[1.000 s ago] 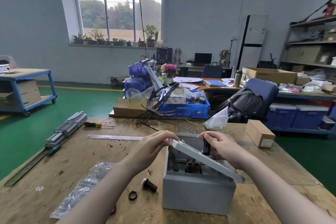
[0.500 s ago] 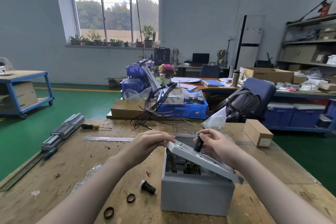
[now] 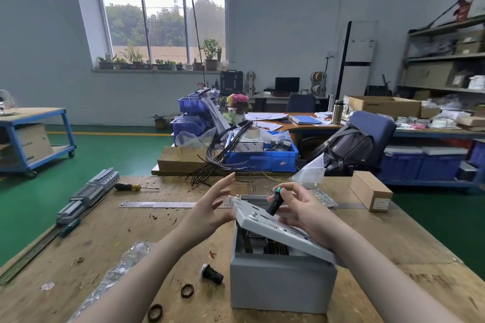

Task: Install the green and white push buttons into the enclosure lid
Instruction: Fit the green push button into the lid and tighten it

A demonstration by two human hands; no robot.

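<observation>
Right hand point(image 3: 301, 207) pinches the green push button point(image 3: 274, 200) against the tilted lid point(image 3: 275, 231); left hand point(image 3: 212, 207) has a released grip, fingers spread beside the lid's edge.

Matt grey metal lid point(image 3: 275, 228); rough, scuffed wooden table point(image 3: 110, 233).

Wooden bench point(image 3: 110, 233): grey enclosure point(image 3: 282, 284), white push button point(image 3: 212, 273), ruler point(image 3: 157, 204).

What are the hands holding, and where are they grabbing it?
The right hand pinches the green push button by its black body, the green cap pointing up. The left hand has straight fingers and only touches the edge of the enclosure lid.
</observation>
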